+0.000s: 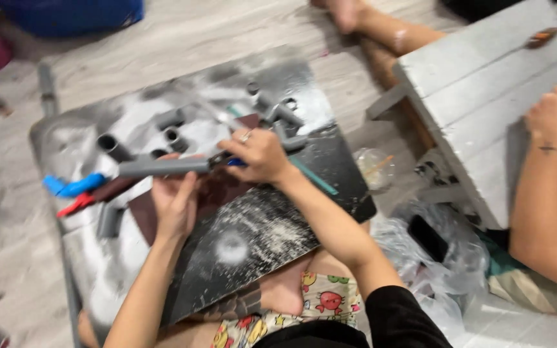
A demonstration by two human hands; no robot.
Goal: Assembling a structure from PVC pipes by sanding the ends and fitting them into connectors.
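L hand (174, 205): I see it wrapped round the grey pipe (162, 167) from below, fingers closed, pipe level above the board.
R hand (259, 154): closed on a blue-handled tool (230, 161) at pipe's R end; tool type unclear, blurred.
Risk: my guess, pipe twists in the L grip, tool slips toward L fingers; pipe bits (175, 136) roll off.
Surface: dark dusty board (278, 225) across lap.
Room: pale wood floor (182, 38); 2nd person's hand (554, 116) on white crate (478, 96), well apart.
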